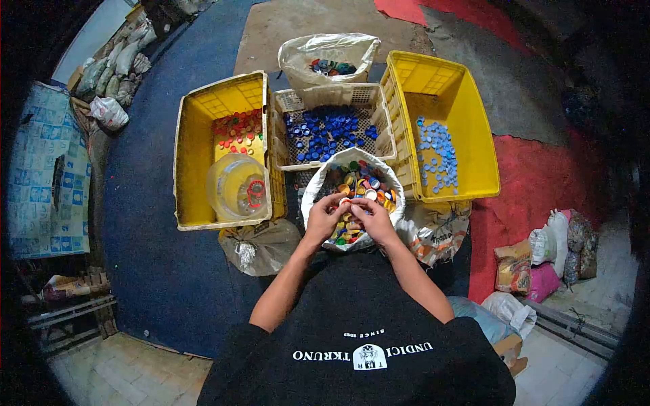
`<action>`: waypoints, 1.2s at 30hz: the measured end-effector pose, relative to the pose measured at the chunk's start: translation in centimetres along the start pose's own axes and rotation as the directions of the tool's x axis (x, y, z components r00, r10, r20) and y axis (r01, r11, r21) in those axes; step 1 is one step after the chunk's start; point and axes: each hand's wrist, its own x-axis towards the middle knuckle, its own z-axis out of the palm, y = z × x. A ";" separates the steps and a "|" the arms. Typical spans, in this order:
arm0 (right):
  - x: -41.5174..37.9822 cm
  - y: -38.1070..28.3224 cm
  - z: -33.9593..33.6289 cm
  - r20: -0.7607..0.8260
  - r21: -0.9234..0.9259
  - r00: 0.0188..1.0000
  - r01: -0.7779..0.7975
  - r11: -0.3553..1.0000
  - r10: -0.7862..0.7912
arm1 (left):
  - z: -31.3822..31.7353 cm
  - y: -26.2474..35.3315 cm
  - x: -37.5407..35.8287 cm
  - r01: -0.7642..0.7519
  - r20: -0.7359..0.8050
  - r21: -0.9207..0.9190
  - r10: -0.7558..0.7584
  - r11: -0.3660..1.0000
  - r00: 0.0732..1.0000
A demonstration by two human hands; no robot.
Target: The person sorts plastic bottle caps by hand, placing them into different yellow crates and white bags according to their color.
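Note:
Both hands meet over a white sack (310, 191) filled with bottle caps of many colours. A small white-and-red bottle cap (346, 201) is pinched in the fingertips of my left hand (324, 215). My right hand (374, 218) has its thumb and fingers closed on the same cap from the other side. Loose yellow, orange, white, blue and green caps (353, 177) lie in the sack just beyond my fingers. The far side of the held cap is hidden.
A yellow crate (191, 145) at left holds red caps and a clear plastic jug (227, 183). Blue caps fill a white crate (332, 91) ahead; light-blue ones lie in the right yellow crate (477, 142). Behind stands another sack (294, 61). Full bags flank the near sack.

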 end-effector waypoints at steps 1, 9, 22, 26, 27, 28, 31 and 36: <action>-0.1 -0.2 0.3 -0.013 0.093 1.000 -0.024 0.995 0.025 | 0.2 0.1 0.0 -0.074 -0.039 0.066 0.076 0.995 0.996; -0.1 -1.1 -0.6 0.113 0.040 0.994 -0.008 0.999 0.004 | -1.0 0.9 -0.7 -0.388 0.048 0.142 0.385 0.911 0.922; -0.7 -0.7 -0.5 0.368 -0.643 0.690 0.673 0.365 -0.624 | -3.4 3.0 -1.4 -0.081 0.281 0.362 -0.026 0.928 0.959; 0.2 1.4 0.3 0.090 -0.359 0.947 0.321 0.876 -0.310 | -3.3 4.7 -0.6 -0.182 0.230 0.563 0.059 0.806 0.971; 0.4 1.0 0.7 0.053 -0.075 0.998 0.039 0.996 -0.035 | -3.2 5.2 -0.6 -0.180 0.230 0.567 0.056 0.804 0.972; -0.2 -0.2 0.3 0.233 0.484 0.960 -0.251 0.838 0.153 | -2.9 5.8 -0.6 -0.335 0.259 0.714 0.213 0.614 0.942; 0.4 0.6 0.3 0.161 0.337 0.960 -0.272 0.901 0.229 | -2.1 5.3 -0.3 -0.452 0.357 0.862 0.359 0.231 0.863; 1.4 2.3 -0.4 0.181 0.406 0.953 -0.298 0.864 0.244 | -1.1 5.1 -0.4 -0.405 0.298 0.876 0.365 0.262 0.882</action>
